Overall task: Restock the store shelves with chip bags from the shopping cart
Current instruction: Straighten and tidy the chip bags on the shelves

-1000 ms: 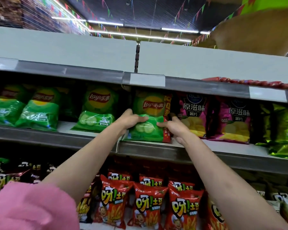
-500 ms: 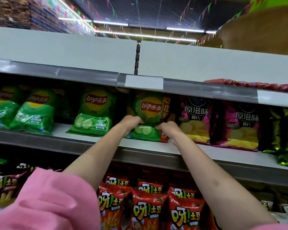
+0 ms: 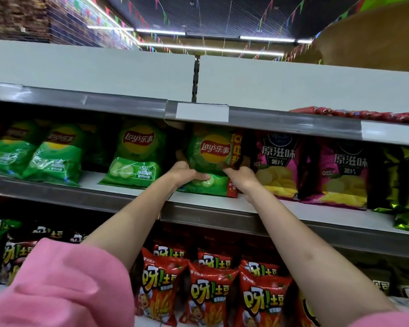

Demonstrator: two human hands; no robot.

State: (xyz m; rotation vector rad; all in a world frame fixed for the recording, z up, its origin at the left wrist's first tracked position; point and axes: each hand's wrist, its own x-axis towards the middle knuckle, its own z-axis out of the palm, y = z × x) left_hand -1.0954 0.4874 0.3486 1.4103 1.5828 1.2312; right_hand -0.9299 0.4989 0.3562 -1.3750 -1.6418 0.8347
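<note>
A green Lay's chip bag [image 3: 210,159] stands on the middle shelf [image 3: 222,204], under the shelf above. My left hand [image 3: 187,173] grips its lower left side, thumb across the front. My right hand [image 3: 242,179] grips its lower right edge, next to a red strip on the bag. Both arms reach up from below. The shopping cart is out of view.
More green Lay's bags [image 3: 135,156] stand to the left, pink chip bags [image 3: 276,164] and olive-green bags [image 3: 406,185] to the right. Red snack bags [image 3: 210,291] fill the shelf below. The top shelf [image 3: 293,90] holds a red pack [image 3: 364,114] at right.
Both hands have pushed the green bag deeper onto the shelf and stood it more upright. The view has dropped slightly and moved closer.
</note>
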